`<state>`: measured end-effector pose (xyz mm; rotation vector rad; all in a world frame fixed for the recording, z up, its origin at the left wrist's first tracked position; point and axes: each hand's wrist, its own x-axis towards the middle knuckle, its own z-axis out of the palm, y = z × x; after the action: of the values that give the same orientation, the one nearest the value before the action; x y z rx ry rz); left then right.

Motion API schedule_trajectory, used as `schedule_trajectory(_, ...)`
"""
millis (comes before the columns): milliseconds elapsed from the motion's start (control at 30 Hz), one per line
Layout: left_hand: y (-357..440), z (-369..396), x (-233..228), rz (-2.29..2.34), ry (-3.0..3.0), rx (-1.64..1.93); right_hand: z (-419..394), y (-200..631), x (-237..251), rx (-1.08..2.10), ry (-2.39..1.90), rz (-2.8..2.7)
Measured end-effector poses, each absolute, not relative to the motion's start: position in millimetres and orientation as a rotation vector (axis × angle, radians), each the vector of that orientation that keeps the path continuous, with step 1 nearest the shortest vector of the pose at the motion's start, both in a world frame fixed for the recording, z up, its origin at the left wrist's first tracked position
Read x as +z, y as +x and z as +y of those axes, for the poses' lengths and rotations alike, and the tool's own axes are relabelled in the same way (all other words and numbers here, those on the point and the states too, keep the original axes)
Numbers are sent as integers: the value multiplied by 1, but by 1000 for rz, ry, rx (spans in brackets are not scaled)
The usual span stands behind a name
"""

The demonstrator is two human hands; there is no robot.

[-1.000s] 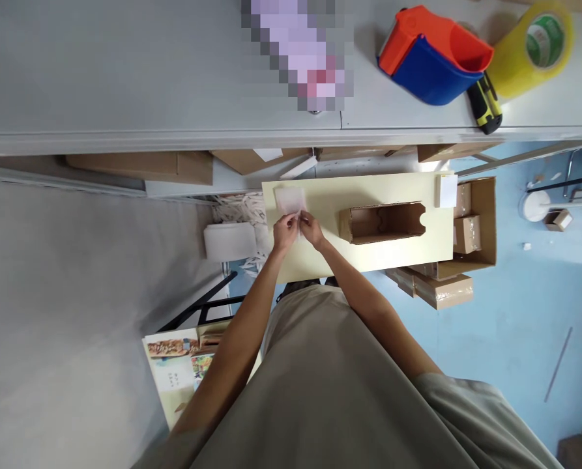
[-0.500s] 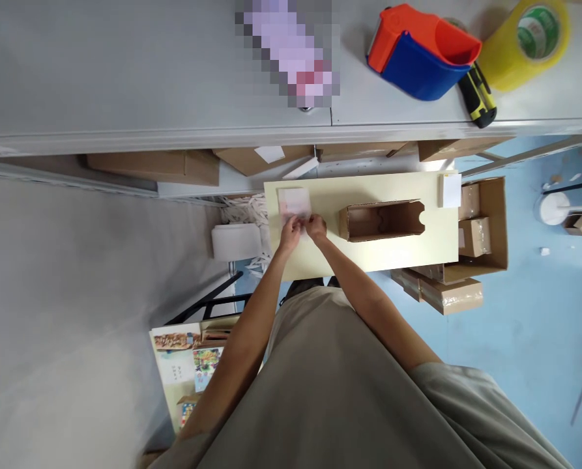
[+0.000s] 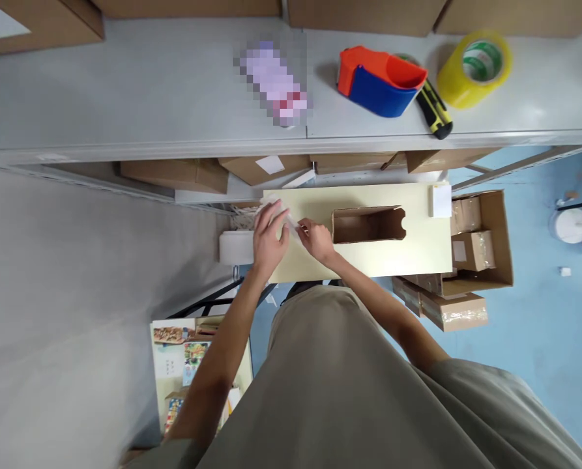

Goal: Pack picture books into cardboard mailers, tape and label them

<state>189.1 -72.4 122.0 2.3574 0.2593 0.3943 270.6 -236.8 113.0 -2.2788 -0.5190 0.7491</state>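
Pinching a clear wrapper (image 3: 285, 218) at the table (image 3: 418, 247) edge, both hands' fingers (image 3: 306, 229) closed, open box (image 3: 367, 225) near.

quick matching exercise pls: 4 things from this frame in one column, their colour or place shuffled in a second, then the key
Things:
1. tape roll
2. tape dispenser
3. open cardboard box
4. white pad

Descriptions:
A. orange and blue, on the grey shelf
B. brown, on the cream table, right of the hands
C. yellow, far right on the shelf
D. at the table's far right corner

Pairs: 1-C, 2-A, 3-B, 4-D
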Motion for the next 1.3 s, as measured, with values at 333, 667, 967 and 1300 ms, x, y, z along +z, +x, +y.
schedule_trajectory(333,255,-158,209,-294,2395,291,-403,361,225,458,-2309,-994)
schedule_trajectory(667,293,-223,157,-3,2213,-41,-449,411,193,670,-2466,-1012)
schedule_trajectory(967,294,-241,116,78,2426,-290,-445,407,147,918,-2589,-1169)
schedule_trajectory(1300,262,-234,109,265,2298,-147,-481,395,143,703,-2495,-1036)
